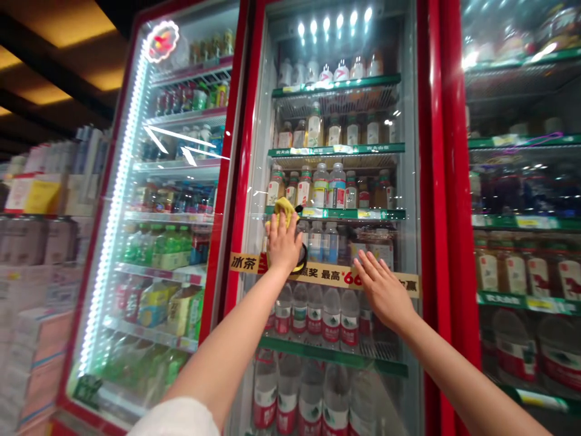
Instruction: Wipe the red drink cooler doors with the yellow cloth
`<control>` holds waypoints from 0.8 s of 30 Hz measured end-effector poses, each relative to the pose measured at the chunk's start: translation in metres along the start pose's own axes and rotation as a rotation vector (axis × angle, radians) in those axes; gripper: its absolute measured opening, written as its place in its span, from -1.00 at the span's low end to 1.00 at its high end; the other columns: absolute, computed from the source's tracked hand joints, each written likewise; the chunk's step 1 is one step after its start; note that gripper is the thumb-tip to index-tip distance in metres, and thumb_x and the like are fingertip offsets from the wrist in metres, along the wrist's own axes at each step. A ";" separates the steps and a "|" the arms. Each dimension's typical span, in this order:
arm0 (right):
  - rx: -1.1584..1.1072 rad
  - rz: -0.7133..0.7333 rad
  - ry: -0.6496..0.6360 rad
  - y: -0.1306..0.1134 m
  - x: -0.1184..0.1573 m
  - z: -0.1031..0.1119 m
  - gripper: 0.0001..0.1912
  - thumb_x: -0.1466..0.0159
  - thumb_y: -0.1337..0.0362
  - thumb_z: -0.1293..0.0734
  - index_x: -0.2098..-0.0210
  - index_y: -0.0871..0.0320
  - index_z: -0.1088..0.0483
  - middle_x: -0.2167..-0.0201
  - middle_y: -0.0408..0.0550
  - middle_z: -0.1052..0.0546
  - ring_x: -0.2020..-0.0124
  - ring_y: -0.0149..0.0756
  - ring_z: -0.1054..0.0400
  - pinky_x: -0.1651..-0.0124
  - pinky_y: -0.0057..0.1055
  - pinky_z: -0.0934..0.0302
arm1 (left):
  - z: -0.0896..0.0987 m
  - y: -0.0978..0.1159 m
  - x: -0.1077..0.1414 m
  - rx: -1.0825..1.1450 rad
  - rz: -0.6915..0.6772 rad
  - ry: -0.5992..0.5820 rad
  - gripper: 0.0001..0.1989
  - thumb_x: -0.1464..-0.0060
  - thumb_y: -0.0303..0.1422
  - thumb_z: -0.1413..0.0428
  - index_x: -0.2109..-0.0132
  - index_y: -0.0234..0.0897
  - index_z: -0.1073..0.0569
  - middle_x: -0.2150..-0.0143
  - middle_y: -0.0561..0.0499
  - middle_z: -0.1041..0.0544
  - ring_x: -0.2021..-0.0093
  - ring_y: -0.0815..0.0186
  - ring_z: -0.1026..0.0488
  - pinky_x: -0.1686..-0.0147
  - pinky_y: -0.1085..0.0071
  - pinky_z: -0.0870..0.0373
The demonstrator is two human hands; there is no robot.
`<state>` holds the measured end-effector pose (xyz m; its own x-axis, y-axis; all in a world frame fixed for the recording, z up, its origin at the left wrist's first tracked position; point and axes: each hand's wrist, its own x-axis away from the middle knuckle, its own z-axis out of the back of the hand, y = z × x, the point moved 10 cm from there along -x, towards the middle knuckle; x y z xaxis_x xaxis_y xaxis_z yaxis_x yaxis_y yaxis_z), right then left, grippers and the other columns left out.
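My left hand [284, 242] lies flat over a yellow cloth [284, 208] and presses it to the glass door [363, 239] of the middle drinks cooler. Part of the cloth pokes out above the fingertips; the rest is hidden under the palm. My right hand [385, 293] holds nothing. Its fingers are stretched out at the door, over a tan sticker strip [327, 274] with black and red lettering; whether the palm touches the glass I cannot tell. Behind the glass, bottled drinks [336, 184] stand on green-edged shelves.
A second cooler with a red frame [232, 91] stands on the left, its shelves full of bottles and cans. Another cooler [531, 218] is on the right. Stacked boxed goods [40, 236] fill the far left, blurred. Lights reflect in the glass.
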<state>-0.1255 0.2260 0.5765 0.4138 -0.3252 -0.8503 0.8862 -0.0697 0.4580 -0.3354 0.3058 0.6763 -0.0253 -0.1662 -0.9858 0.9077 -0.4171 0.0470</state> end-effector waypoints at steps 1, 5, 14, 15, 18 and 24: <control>-0.004 -0.007 0.009 -0.001 0.002 -0.002 -0.34 -0.37 0.43 -0.12 -0.45 0.23 -0.02 -0.45 0.13 -0.10 -0.47 -0.09 0.03 -0.41 -0.04 -0.07 | 0.001 -0.016 0.009 -0.004 0.061 0.018 -0.40 -0.35 -0.21 0.06 -0.45 -0.21 -0.10 -0.51 -0.17 -0.03 -0.52 -0.03 0.17 -0.44 -0.10 0.10; 0.011 -0.025 0.056 -0.007 0.004 -0.003 -0.29 -0.35 0.41 -0.16 -0.46 0.30 0.06 -0.44 0.24 -0.07 -0.45 0.04 0.00 -0.40 0.07 -0.07 | -0.007 -0.014 0.053 -0.023 -0.067 -0.018 -0.39 -0.32 -0.21 0.02 -0.45 -0.14 -0.11 -0.51 -0.09 -0.06 -0.53 0.00 0.21 -0.45 -0.10 0.13; 0.051 -0.028 0.113 -0.016 0.007 0.003 -0.32 -0.34 0.44 -0.17 -0.43 0.32 -0.02 -0.42 0.30 -0.12 -0.42 0.06 -0.09 -0.36 0.03 -0.15 | 0.014 -0.099 0.021 -0.013 0.098 0.053 -0.41 -0.32 -0.23 0.08 -0.44 -0.20 -0.14 -0.49 -0.17 -0.09 -0.52 0.00 0.14 -0.43 -0.14 0.08; 0.052 -0.037 0.125 -0.018 0.007 0.003 -0.31 -0.34 0.44 -0.18 -0.44 0.32 0.01 -0.42 0.32 -0.10 -0.42 0.08 -0.07 -0.36 0.05 -0.14 | 0.016 -0.119 0.030 -0.011 0.159 0.067 -0.42 -0.33 -0.24 0.10 -0.43 -0.24 -0.16 -0.49 -0.20 -0.09 -0.52 -0.03 0.14 -0.42 -0.16 0.07; 0.046 -0.067 0.146 -0.023 0.006 0.002 -0.28 -0.35 0.40 -0.19 -0.45 0.38 0.07 -0.43 0.37 -0.06 -0.44 0.17 0.02 -0.36 0.13 -0.11 | 0.009 -0.148 0.061 0.005 0.185 0.043 -0.41 -0.32 -0.24 0.10 -0.42 -0.32 -0.19 -0.48 -0.26 -0.11 -0.52 -0.04 0.16 -0.42 -0.12 0.05; 0.036 -0.065 0.112 -0.024 0.004 0.002 -0.27 -0.35 0.38 -0.20 -0.45 0.41 0.07 -0.43 0.39 -0.03 -0.45 0.19 0.04 -0.37 0.14 -0.07 | 0.008 -0.145 0.015 0.067 0.213 0.072 -0.39 -0.32 -0.21 0.12 -0.43 -0.31 -0.15 -0.49 -0.28 -0.08 -0.51 -0.08 0.12 -0.41 -0.15 0.05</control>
<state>-0.1458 0.2245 0.5624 0.3779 -0.2121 -0.9012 0.9048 -0.1217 0.4081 -0.4707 0.3565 0.6562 0.1963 -0.1940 -0.9612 0.8594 -0.4379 0.2639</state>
